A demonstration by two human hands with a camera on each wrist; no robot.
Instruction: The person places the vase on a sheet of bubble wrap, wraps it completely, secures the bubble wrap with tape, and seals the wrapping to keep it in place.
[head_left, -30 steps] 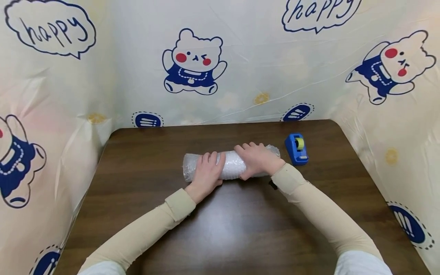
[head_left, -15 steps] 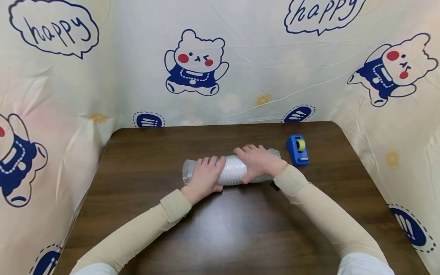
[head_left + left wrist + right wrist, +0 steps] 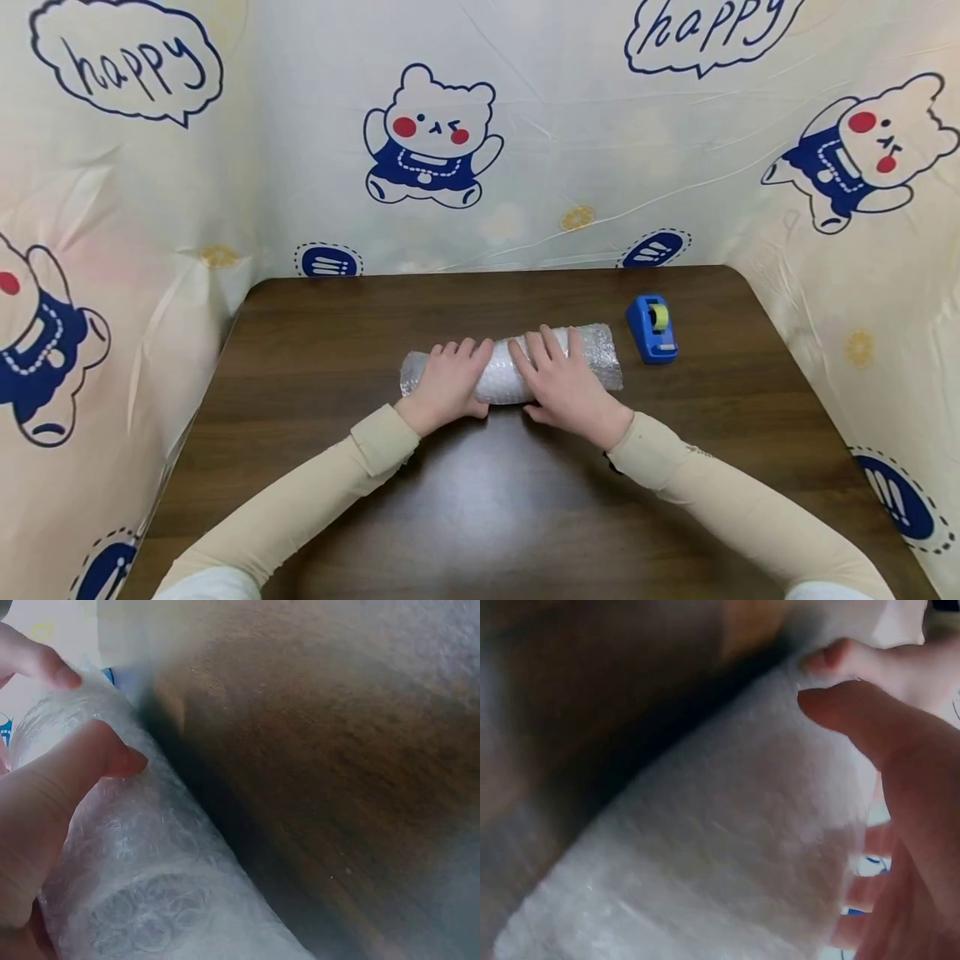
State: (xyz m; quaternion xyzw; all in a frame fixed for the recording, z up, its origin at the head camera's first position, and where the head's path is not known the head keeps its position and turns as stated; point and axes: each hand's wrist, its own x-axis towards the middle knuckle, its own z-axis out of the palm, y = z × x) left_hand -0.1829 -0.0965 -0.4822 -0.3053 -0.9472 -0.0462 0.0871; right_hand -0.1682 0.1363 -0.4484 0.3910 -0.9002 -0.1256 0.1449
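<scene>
A roll of clear bubble wrap (image 3: 502, 382) lies crosswise on the dark wooden table (image 3: 465, 500), its flattened ends sticking out past both hands. My left hand (image 3: 446, 389) grips its left part, fingers over the top and thumb on the near side. On the right part, my right hand (image 3: 573, 392) holds the roll with fingers spread over the top. In the left wrist view the thumb (image 3: 82, 761) presses on the bubbled plastic. The right wrist view has the thumb (image 3: 855, 712) along one side of the roll and fingertips on the other.
A blue tape dispenser (image 3: 651, 329) with yellowish tape stands to the right of the roll, toward the back. Behind and beside the table hangs a pale curtain (image 3: 525, 167) printed with bears and the word "happy".
My right hand has shifted toward me and turned, its fingers now pointing more away from me, baring more of the roll's right end. My left hand stays on its part, and the roll has come slightly nearer.
</scene>
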